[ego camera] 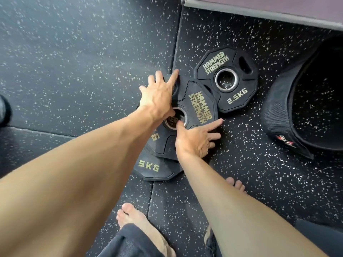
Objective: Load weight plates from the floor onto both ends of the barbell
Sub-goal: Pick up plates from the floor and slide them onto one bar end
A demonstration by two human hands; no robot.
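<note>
Two black 5 kg Hammer Strength plates lie stacked and offset on the speckled rubber floor. The upper plate (198,110) covers most of the lower plate (154,169). My left hand (157,93) grips the upper plate's far left edge, with its thumb at the steel centre hole and its index finger pointing out straight. On the near right edge, my right hand (196,138) has its thumb in the same hole and its fingers curled round the rim. A 2.5 kg plate (235,97) lies flat just beyond, touching the stack. The barbell is out of view.
A black lifting belt (278,112) stands curled on the floor at the right. A grey-edged platform (259,11) runs along the top right. My bare feet (133,219) stand just behind the plates. A dark object (3,112) shows at the left edge.
</note>
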